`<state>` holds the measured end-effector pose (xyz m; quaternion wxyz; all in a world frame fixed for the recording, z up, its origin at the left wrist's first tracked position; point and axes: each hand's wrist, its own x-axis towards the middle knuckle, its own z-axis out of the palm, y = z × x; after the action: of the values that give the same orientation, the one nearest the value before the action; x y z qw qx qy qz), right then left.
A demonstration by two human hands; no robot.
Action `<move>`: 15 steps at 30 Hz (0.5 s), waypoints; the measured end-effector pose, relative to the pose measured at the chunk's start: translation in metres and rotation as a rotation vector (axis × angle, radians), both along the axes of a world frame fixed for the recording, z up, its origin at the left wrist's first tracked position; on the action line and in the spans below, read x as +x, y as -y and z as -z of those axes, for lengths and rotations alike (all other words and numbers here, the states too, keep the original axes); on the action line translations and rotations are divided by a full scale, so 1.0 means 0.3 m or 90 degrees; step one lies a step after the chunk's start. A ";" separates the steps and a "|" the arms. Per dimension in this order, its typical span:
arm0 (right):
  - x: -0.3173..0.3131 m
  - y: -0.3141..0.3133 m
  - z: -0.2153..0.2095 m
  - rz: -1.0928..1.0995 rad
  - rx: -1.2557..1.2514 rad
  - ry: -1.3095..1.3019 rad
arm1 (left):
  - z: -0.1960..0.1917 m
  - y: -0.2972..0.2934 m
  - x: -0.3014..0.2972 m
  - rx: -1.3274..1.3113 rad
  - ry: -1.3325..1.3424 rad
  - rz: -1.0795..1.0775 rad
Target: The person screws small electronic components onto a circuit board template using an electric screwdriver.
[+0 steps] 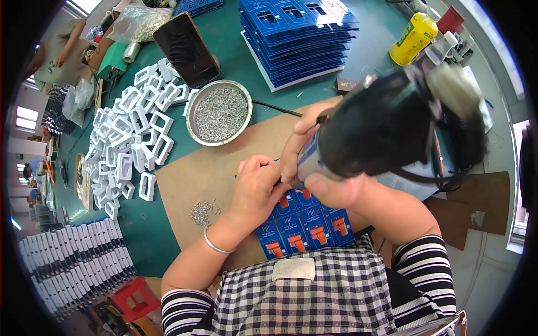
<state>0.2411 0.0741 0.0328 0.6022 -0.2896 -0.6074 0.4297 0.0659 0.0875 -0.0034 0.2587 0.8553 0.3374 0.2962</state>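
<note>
My right hand (344,193) is wrapped round a black electric screwdriver (381,123), whose large body is blurred and hides part of the table. The tool's tip is down by the fingers of my left hand (255,187). Those left fingers are pinched together over the far edge of a blue circuit board panel (305,215); what they hold, if anything, is hidden. Several orange parts (318,235) sit on the panel, which lies close to my apron. To the left of my left wrist is a small heap of loose screws (200,214) on the brown board (179,185).
A metal bowl (194,131) of screws stands beyond my left hand, beside a propped phone (188,50). White rectangular frames (131,129) are heaped at left. Stacked blue panels (297,47) and a yellow bottle (413,39) stand at the back. Another person (64,47) is at far left.
</note>
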 end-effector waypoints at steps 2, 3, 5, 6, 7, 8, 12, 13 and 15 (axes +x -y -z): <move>0.000 0.005 -0.002 -0.013 -0.027 -0.013 | 0.005 -0.005 -0.002 -0.004 -0.018 0.032; 0.000 0.008 -0.007 -0.023 -0.052 -0.028 | 0.007 -0.007 -0.006 -0.004 -0.017 0.038; 0.000 0.013 -0.019 -0.043 -0.102 -0.059 | 0.006 -0.008 -0.010 -0.005 -0.018 0.044; 0.002 0.013 -0.024 -0.051 -0.127 -0.074 | 0.007 -0.011 -0.009 -0.006 -0.020 0.051; 0.006 0.008 -0.029 -0.049 -0.128 -0.073 | 0.005 -0.013 -0.007 -0.007 -0.018 0.053; 0.012 -0.001 -0.034 -0.019 -0.076 -0.108 | 0.001 -0.014 -0.003 -0.006 -0.033 0.058; 0.057 0.005 -0.080 0.004 -0.013 -0.233 | 0.003 -0.005 0.001 0.023 -0.046 0.063; 0.067 0.009 -0.083 0.005 -0.014 -0.235 | 0.003 -0.006 0.001 0.022 -0.048 0.064; 0.082 0.017 -0.090 0.025 0.005 -0.204 | 0.002 -0.005 0.003 0.072 -0.028 0.062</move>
<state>0.2658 0.0689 0.0597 0.7009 -0.2268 -0.4994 0.4558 0.0667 0.0891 -0.0039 0.2164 0.8904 0.2834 0.2830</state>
